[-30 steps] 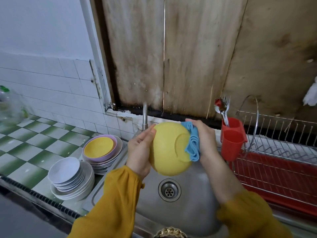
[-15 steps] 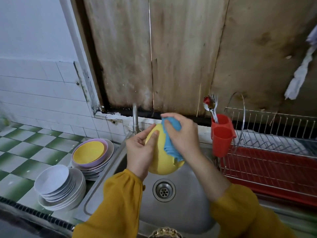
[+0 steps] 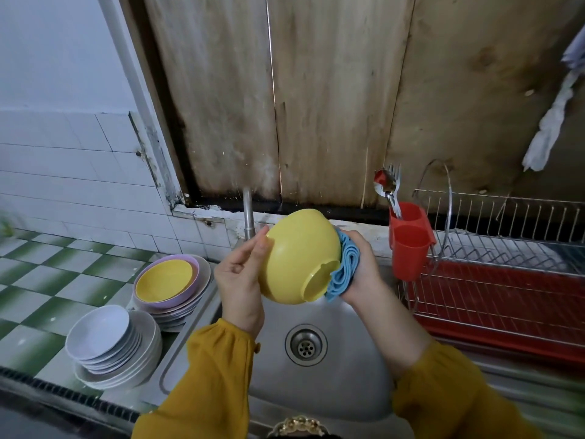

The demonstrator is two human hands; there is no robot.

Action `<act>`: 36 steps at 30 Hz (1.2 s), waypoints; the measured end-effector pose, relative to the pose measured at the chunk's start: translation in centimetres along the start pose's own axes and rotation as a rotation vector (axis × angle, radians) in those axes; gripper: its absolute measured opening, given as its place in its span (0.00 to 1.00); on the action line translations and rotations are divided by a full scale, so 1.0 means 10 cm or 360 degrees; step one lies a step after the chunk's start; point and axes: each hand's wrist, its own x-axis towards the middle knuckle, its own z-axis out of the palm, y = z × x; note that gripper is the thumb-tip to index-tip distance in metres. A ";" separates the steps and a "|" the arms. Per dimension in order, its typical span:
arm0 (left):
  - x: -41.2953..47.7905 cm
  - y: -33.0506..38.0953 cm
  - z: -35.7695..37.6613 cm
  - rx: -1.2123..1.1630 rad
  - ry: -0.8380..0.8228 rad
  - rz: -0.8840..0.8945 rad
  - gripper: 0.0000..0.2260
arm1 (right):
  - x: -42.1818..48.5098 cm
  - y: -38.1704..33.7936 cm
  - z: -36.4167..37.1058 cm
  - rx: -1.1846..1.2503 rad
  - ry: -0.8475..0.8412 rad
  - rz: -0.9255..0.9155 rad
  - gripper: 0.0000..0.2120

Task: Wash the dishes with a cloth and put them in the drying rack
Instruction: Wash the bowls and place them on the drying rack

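Two hands work above the sink point(image 3: 335, 388), right over its drain point(image 3: 305, 344). The left hand point(image 3: 239, 280) holds a yellow bowl point(image 3: 294, 258) by the rim, thumb laid along the outside wall; its other fingers are hidden behind the bowl. The bowl is tipped on its side in the air, clear of the sink, with its foot ring turned toward the camera and to the right. The right hand point(image 3: 362, 270) grips a folded blue cloth point(image 3: 346, 267), fingers point(image 3: 356, 239) curled round it, and presses it against the bowl beside the foot ring. Both arms wear mustard-yellow sleeves point(image 3: 215, 384).

A metal tap point(image 3: 248, 213) rises at the back edge of the sink, just behind the left hand. Left of the sink, on the green-and-white counter point(image 3: 47, 280), stand two stacks: white plates point(image 3: 110, 346) nearer the camera, and farther back a pile topped by a yellow dish in a lilac one point(image 3: 167, 277). Right of the sink sits the wire drying rack point(image 3: 493, 280) over a red tray, with a red cutlery cup point(image 3: 408, 245) hung on its near end, holding a spoon and fork point(image 3: 388, 188).
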 end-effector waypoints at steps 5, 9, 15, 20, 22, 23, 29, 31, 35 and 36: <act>0.06 -0.01 -0.03 0.0317 -0.0215 -0.0307 0.32 | 0.10 -0.01 -0.04 0.0133 0.0134 -0.0530 0.08; 0.15 0.02 -0.05 0.0286 -0.0207 -0.0713 0.21 | 0.08 -0.07 -0.06 0.0030 0.0058 -0.1046 0.11; 0.21 0.10 -0.04 0.0343 -0.0207 -0.0596 0.60 | -0.03 -0.08 -0.06 -0.0430 -0.0272 -0.1201 0.16; 0.13 0.19 -0.01 0.0774 -0.0306 -0.0209 0.58 | -0.13 -0.30 0.02 -0.0098 -0.0043 -0.0517 0.17; 0.08 0.20 0.02 0.0855 -0.0293 -0.0066 0.58 | -0.15 -0.35 0.08 -0.0199 0.0102 -0.0678 0.13; 0.05 0.19 0.03 0.0903 -0.0304 -0.0008 0.59 | -0.18 -0.38 0.12 -0.0277 0.0157 -0.0823 0.09; -0.03 0.06 0.04 0.1217 -0.0617 0.0369 0.66 | -0.35 -0.14 0.45 -0.0581 0.0122 -0.0760 0.03; -0.04 -0.01 0.04 0.1274 -0.0749 0.0498 0.62 | -0.39 0.04 0.54 -0.0612 -0.0008 -0.0509 0.09; 0.05 -0.08 -0.07 0.1325 -0.0822 0.0561 0.53 | -0.42 0.15 0.46 -0.0656 -0.0581 -0.0100 0.10; 0.10 -0.09 -0.12 0.1335 -0.0831 0.0593 0.52 | -0.44 0.11 0.39 -0.0794 -0.0753 -0.0073 0.15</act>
